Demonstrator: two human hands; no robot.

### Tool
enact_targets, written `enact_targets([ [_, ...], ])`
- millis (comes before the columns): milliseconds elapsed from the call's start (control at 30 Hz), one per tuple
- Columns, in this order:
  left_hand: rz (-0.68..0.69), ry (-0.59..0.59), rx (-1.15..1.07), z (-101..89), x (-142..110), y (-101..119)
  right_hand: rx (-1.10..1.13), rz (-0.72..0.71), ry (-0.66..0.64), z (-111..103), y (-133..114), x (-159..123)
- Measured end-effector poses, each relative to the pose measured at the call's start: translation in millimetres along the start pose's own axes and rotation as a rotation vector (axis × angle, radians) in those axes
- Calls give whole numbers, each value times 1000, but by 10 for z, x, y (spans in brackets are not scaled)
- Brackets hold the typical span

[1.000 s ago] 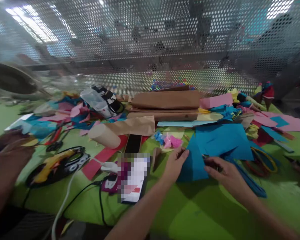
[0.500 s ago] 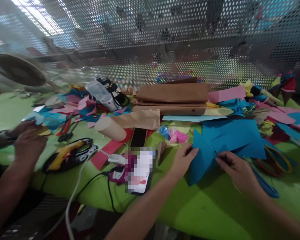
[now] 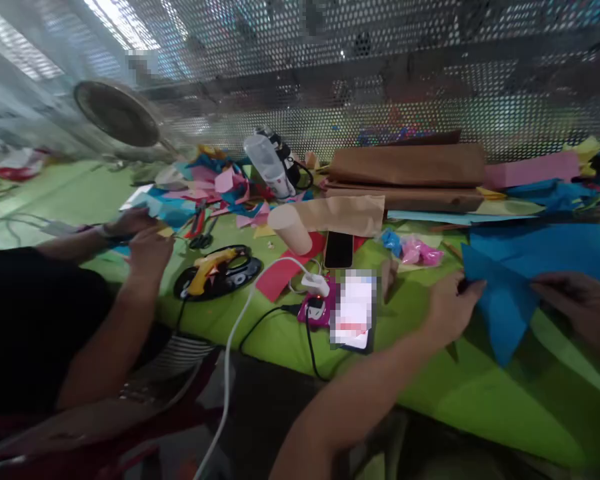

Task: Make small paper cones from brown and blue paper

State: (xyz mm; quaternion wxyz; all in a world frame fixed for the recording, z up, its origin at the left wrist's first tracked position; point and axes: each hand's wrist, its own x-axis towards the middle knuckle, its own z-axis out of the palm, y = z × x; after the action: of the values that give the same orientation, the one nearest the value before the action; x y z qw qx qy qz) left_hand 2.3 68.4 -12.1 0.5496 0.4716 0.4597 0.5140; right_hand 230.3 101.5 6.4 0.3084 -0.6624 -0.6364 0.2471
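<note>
My left hand (image 3: 450, 308) pinches the left corner of a blue paper sheet (image 3: 503, 303) that lies on the green table (image 3: 460, 393). My right hand (image 3: 577, 303) rests on the same sheet further right, fingers curled over its edge. More blue paper (image 3: 550, 250) lies just behind. A phone with a lit screen (image 3: 354, 310) sits left of my left hand.
A person in black at the left works with both hands (image 3: 147, 243) near scissors (image 3: 200, 227). A yellow glue gun (image 3: 215, 263) on a black stand, a white cable (image 3: 240, 333), a dark phone (image 3: 339, 249), brown paper rolls (image 3: 410, 167), coloured scraps and a perforated metal screen (image 3: 330, 80) surround the work spot.
The view has swung left, so my hands and the blue sheet now sit at the right. Both hands stay on the sheet. The person at the left is more in view.
</note>
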Motion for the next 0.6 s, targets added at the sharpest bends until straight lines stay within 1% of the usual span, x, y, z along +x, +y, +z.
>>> enact_targets([
  [100, 17, 16, 24, 3, 6, -10, 129, 7, 8, 40, -78, -25],
  [167, 46, 0, 55, -2, 19, -14, 216, 2, 19, 42, -104, -54],
  [233, 67, 34, 119, -25, 43, -2, 331, 14, 20, 17, -106, -80],
  [300, 86, 74, 175, -61, 74, 20, 441, -10, 27, -16, -96, -103],
  [400, 112, 61, 219, -109, 112, 42, 510, -55, 53, -27, -92, -135],
  [433, 125, 45, 222, -117, 120, 45, 517, -71, 34, -14, -96, -148],
  [500, 149, 4, 224, -121, 126, 45, 506, -98, -49, 31, -105, -174],
  [600, 162, -9, 233, -100, 110, 55, 405, -134, -167, 106, -105, -216],
])
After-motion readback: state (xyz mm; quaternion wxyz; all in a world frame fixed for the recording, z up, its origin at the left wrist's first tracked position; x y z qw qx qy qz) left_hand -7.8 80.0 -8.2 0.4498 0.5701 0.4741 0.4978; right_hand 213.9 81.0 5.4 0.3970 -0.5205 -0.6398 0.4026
